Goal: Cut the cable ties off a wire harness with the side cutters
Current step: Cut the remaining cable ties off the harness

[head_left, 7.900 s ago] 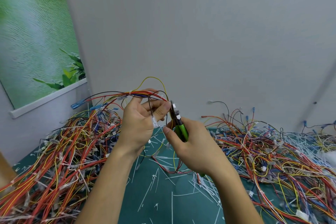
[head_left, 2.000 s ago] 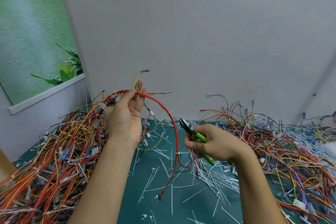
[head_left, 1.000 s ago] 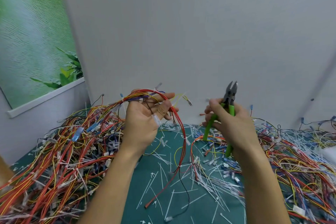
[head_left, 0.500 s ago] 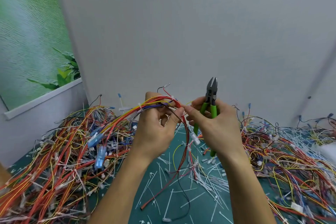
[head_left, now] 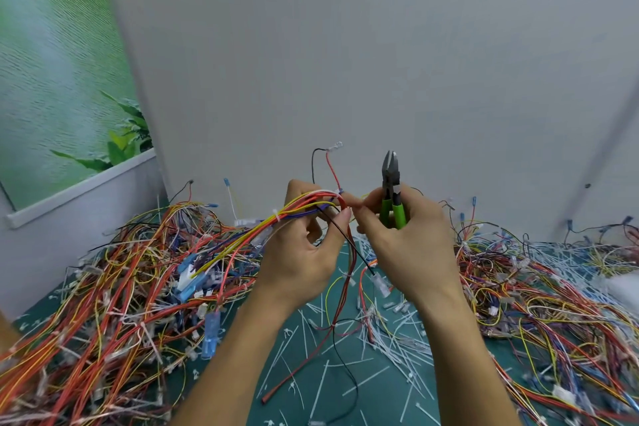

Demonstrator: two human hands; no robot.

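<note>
Two grips: left hand (head_left: 301, 259) pinching wire harness (head_left: 297, 207), right hand (head_left: 411, 245) clasping side cutters (head_left: 390, 176), blades upward

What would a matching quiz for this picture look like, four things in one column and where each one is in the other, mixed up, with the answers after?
Things
1. side cutters
2. wire harness
3. cut cable ties
4. leaf picture

Places
A. lying loose on the green mat
B. gripped in the right hand, tips pointing up
C. at the far left of the view
D. held in the left hand

Pairs: 1-B, 2-D, 3-A, 4-C
</note>
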